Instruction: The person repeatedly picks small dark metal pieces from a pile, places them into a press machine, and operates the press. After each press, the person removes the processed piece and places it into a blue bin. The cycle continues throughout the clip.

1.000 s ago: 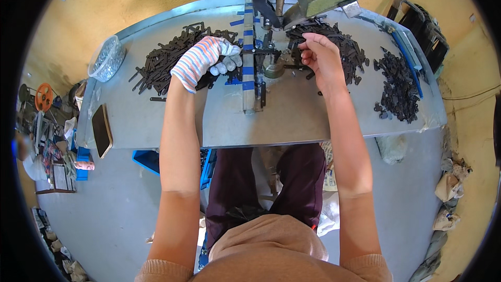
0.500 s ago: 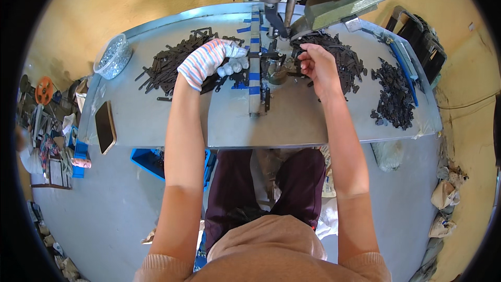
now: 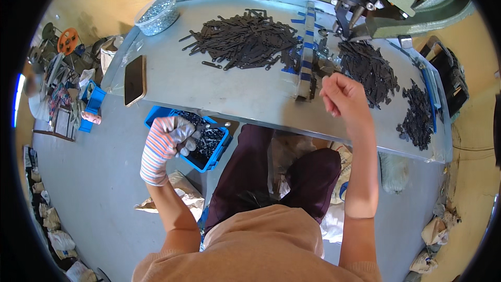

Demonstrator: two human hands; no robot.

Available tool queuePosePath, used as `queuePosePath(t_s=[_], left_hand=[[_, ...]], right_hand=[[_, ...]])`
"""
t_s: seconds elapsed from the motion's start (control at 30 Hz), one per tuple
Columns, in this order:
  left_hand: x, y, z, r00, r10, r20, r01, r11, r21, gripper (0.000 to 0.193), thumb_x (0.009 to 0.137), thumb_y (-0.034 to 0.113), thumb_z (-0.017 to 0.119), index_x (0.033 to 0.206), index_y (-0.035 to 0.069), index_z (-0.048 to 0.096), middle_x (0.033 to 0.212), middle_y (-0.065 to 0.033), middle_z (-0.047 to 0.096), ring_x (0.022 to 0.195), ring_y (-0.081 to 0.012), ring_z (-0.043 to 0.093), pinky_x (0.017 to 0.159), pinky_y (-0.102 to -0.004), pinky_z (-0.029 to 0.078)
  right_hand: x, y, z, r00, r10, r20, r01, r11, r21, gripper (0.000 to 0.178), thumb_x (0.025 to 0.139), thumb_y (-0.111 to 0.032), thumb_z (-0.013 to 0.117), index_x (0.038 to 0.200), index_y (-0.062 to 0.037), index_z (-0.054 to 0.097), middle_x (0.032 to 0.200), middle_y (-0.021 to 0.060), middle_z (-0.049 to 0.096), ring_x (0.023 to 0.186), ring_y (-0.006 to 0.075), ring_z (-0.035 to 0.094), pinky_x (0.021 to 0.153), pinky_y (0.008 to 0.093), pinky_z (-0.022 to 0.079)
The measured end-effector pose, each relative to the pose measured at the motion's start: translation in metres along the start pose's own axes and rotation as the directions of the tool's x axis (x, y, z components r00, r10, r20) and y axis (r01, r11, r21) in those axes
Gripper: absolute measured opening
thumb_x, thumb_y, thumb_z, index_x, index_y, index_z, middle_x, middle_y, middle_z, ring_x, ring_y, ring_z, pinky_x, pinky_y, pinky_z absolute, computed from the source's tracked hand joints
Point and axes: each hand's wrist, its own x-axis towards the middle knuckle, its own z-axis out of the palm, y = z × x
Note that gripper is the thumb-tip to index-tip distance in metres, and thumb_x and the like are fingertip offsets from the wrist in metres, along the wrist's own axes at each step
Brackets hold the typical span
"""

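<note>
My left hand point(image 3: 175, 138), in a striped glove with grey fingers, is closed on a dark metal strip point(image 3: 213, 125) with shiny ends. It hangs below the table's front edge, over a blue bin point(image 3: 213, 164) holding many dark strips. My bare right hand point(image 3: 342, 96) is raised over the table, its fingers curled together; whether anything small is in them is hidden. Nearest to it are a pile of dark metal pieces point(image 3: 368, 70) and a bar wrapped with blue tape point(image 3: 306, 65). A larger heap of dark strips point(image 3: 245, 42) lies left of the bar.
The green press point(image 3: 412, 0) stands over the table's back right. A clear tub of shiny rivets point(image 3: 157, 15) and a phone point(image 3: 135, 81) sit on the left of the metal table point(image 3: 209, 91). Small dark parts point(image 3: 416, 120) lie at the right end.
My left hand has moved from the taped bar down and left to the blue bin, carrying a strip. My right hand has drawn back toward me. The view has shifted left.
</note>
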Motion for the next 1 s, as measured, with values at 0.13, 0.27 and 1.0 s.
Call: queuePosePath(t_s=[0.13,0.27,1.0], left_hand=[[0.011,-0.055,-0.019,0.960,-0.073,-0.271,0.109,0.987,0.122,0.016,0.082,0.018,0.055,0.076,0.004,0.060,0.056,-0.0042,0.058,0.043,-0.0076,0.051,0.040,-0.0205,0.037],[0.020,-0.075,-0.029,0.876,0.193,-0.441,0.147,0.766,0.626,0.015,0.082,0.015,0.056,0.091,0.005,0.061,0.068,-0.0060,0.063,0.052,-0.0126,0.056,0.051,-0.0254,0.044],[0.123,0.086,0.117,0.874,0.482,0.061,-0.103,0.063,0.993,0.037,0.069,0.034,0.067,0.093,0.009,0.057,0.096,-0.0134,0.057,0.092,-0.0285,0.056,0.075,-0.0386,0.047]], right_hand=[[-0.010,-0.016,0.019,0.999,0.010,0.040,-0.009,1.000,-0.017,0.022,0.085,-0.022,0.056,0.071,-0.0060,0.053,0.053,-0.0030,0.047,0.046,0.0018,0.039,0.041,0.0161,0.027],[-0.042,-0.051,0.031,0.990,-0.129,-0.052,0.130,0.991,0.020,0.008,0.084,-0.011,0.055,0.084,-0.0035,0.052,0.066,-0.0010,0.051,0.055,0.0025,0.043,0.045,0.0159,0.030],[-0.120,-0.109,-0.004,0.814,-0.575,-0.079,0.552,0.725,0.411,0.025,0.074,-0.002,0.058,0.093,0.0031,0.043,0.066,0.0072,0.050,0.045,0.0106,0.046,0.037,0.0210,0.035]])
